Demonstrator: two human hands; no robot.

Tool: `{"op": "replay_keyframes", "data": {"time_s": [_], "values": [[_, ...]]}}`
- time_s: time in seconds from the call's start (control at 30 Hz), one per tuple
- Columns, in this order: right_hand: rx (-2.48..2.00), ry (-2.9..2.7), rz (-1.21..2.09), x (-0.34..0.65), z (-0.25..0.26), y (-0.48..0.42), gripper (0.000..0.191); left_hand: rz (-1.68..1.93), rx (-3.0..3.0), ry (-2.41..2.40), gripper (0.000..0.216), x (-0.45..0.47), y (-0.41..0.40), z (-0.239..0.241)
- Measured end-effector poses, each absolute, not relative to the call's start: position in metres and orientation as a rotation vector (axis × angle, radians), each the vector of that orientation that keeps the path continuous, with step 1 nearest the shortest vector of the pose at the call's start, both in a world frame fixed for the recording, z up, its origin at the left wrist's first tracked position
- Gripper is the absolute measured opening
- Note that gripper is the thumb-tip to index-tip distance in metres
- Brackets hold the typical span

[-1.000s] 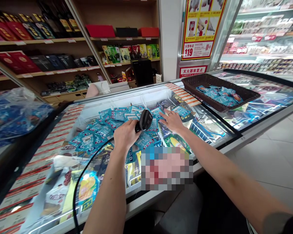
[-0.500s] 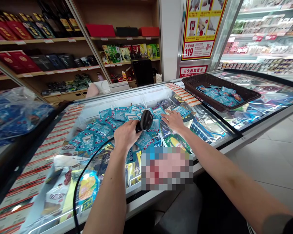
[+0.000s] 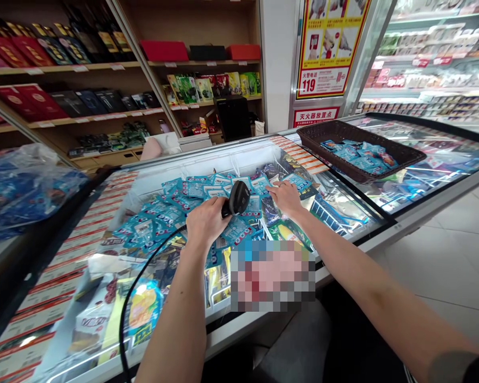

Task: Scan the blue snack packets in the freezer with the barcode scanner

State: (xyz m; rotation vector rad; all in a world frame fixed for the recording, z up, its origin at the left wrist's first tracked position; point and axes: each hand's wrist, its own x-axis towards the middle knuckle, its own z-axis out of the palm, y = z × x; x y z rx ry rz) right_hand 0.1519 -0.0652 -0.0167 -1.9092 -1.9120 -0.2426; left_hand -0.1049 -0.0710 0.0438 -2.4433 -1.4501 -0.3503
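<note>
Blue rectangular plastic packets (image 3: pixel 149 221) lie near black plastic scanner (image 3: pixel 239 198); left hand (image 3: pixel 205 221) grips it, presumably for aiming; right hand (image 3: pixel 286 198), finger closure unclear.

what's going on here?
A person is handling small blue packets spread over the glass top of a chest freezer. The left hand grips a corded black handheld scanner above the packets. The right hand is at the right part of the spread, fingers by the packets; whether it grips one isn't clear. Farther right, a brown basket on the glass holds more blue packets.
</note>
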Motion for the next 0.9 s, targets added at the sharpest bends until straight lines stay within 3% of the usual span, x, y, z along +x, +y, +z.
{"op": "replay_keyframes", "data": {"time_s": [0.17, 0.5, 0.7, 0.9], "values": [[-2.020, -1.763, -0.254, 0.152, -0.015, -0.065, 0.035, -0.355, -2.444, -1.447, 0.030, -0.105, -0.072, 0.044], [-1.915, -1.582, -0.119, 0.161, -0.021, -0.057, 0.062, -0.340, -2.454, -1.456, 0.031, -0.104, -0.072, 0.045], [-1.706, -1.369, 0.032, 0.171, -0.023, -0.054, 0.035, -0.435, -2.478, -1.384, 0.030, -0.103, -0.073, 0.047], [-1.658, -1.281, 0.092, 0.174, -0.016, -0.056, 0.034, -0.522, -2.555, -1.355, 0.029, -0.099, -0.077, 0.051]]}}
